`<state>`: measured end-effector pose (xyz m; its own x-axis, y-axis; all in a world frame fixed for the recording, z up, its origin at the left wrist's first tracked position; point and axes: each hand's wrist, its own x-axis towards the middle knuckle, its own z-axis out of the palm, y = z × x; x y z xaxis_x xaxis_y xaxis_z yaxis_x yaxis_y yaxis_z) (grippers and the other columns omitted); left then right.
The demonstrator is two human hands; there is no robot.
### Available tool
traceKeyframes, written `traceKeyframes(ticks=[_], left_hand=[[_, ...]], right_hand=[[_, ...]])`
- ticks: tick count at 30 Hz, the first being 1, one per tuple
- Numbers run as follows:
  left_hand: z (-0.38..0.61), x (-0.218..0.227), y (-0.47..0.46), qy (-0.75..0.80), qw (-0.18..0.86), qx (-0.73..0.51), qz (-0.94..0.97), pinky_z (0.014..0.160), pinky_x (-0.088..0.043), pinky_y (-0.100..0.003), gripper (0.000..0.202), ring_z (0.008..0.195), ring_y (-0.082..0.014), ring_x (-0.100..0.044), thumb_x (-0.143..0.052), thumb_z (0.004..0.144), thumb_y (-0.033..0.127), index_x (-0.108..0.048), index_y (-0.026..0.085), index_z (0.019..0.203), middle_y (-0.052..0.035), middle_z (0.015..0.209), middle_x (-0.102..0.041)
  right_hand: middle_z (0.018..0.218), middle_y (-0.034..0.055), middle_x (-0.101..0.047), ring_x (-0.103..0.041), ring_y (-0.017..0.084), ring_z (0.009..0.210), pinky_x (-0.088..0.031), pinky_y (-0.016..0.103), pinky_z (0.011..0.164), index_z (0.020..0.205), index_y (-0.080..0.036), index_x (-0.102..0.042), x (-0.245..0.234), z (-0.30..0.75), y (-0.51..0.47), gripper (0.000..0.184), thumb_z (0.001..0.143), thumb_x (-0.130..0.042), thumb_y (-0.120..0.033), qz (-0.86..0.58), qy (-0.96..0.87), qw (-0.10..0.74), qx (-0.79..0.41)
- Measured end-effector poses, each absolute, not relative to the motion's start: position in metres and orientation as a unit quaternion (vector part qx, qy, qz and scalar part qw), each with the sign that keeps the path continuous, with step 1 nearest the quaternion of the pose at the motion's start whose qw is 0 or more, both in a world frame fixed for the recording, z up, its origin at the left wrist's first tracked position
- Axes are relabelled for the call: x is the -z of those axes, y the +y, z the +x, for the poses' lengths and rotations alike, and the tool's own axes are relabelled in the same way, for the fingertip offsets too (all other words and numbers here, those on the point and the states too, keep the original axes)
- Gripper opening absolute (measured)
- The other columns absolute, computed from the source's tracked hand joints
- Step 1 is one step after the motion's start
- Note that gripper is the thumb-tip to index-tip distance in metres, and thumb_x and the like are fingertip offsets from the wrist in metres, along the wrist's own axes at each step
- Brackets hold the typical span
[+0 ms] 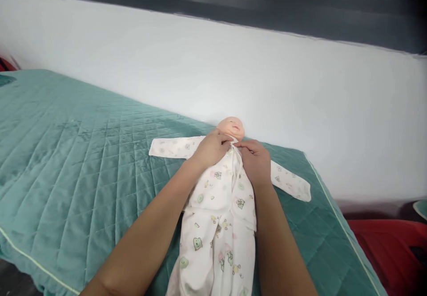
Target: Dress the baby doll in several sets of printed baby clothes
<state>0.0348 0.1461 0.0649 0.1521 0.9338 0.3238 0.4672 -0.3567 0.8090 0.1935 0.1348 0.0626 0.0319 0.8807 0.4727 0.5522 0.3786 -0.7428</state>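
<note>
A baby doll [232, 126] lies on its back, its head toward the wall. It wears a white baby shirt [213, 185] printed with small animals, with matching trousers [200, 251] below. The shirt's sleeves stretch out flat to both sides. At the neckline my left hand [215, 147] pinches the shirt's edge, fingers closed. My right hand [256, 158] is closed on the other side of the same front opening, its fingertips close to the left ones. Whatever fastener may be between the fingertips is too small to make out. Below the neck the shirt front hangs slightly apart.
A green quilted cover [100, 176] with pale piping spreads under the doll. Behind it stands a white wall [213, 65] with a dark ledge [233, 2] above. A red chair [387, 247] is at the lower right, beyond the cover's edge.
</note>
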Motion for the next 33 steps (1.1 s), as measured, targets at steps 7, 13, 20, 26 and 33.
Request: traceKeyframes(ticks=[7,13,20,26,33], left_hand=[[0.035,-0.063,0.145,0.48,0.284,-0.465,0.687,0.098,-0.047,-0.032,0.029,0.102,-0.0179,-0.063,-0.052,0.087,0.014,-0.072,0.02,0.107,-0.008,0.115,-0.065],[0.033,-0.061,0.139,0.458,0.205,-0.455,0.736,0.105,-0.041,-0.035,0.031,0.113,-0.0203,-0.059,-0.046,0.092,0.016,-0.071,0.019,0.11,-0.0074,0.117,-0.067],[0.032,-0.059,0.121,0.482,0.15,-0.393,0.768,0.107,-0.037,-0.04,0.033,0.119,-0.0224,-0.055,-0.042,0.094,0.019,-0.068,0.023,0.115,-0.0027,0.127,-0.066],[0.031,-0.057,0.103,0.489,0.112,-0.424,0.754,0.105,-0.038,-0.04,0.03,0.117,-0.0232,-0.053,-0.045,0.094,0.023,-0.068,0.021,0.113,-0.0053,0.122,-0.067],[0.032,-0.06,0.093,0.433,0.126,-0.501,0.739,0.094,-0.045,-0.033,0.023,0.1,-0.0189,-0.059,-0.051,0.094,0.026,-0.071,0.021,0.105,-0.0061,0.1,-0.067]], right_hand=[[0.117,0.003,-0.069,-0.055,0.026,0.115,-0.04,0.046,0.105,0.095,-0.025,-0.077,-0.065,0.195,0.129,0.039,0.08,-0.041,-0.017,-0.523,-0.732,0.425,-0.098],[0.14,0.0007,-0.057,-0.046,0.025,0.134,-0.031,0.049,0.116,0.13,-0.028,-0.063,-0.063,0.194,0.115,0.045,0.091,-0.039,-0.028,-0.514,-0.748,0.373,-0.19],[0.157,0.0041,-0.036,-0.029,0.022,0.147,-0.019,0.045,0.123,0.145,-0.024,-0.047,-0.044,0.201,0.099,0.055,0.097,-0.039,-0.049,-0.512,-0.723,0.394,-0.245],[0.155,0.0063,-0.038,-0.033,0.022,0.143,-0.024,0.044,0.121,0.143,-0.023,-0.046,-0.042,0.2,0.081,0.053,0.096,-0.043,-0.046,-0.509,-0.714,0.417,-0.24],[0.11,0.0085,-0.063,-0.054,0.026,0.108,-0.043,0.043,0.094,0.101,-0.024,-0.061,-0.059,0.187,0.071,0.024,0.085,-0.058,-0.041,-0.559,-0.674,0.472,-0.099]])
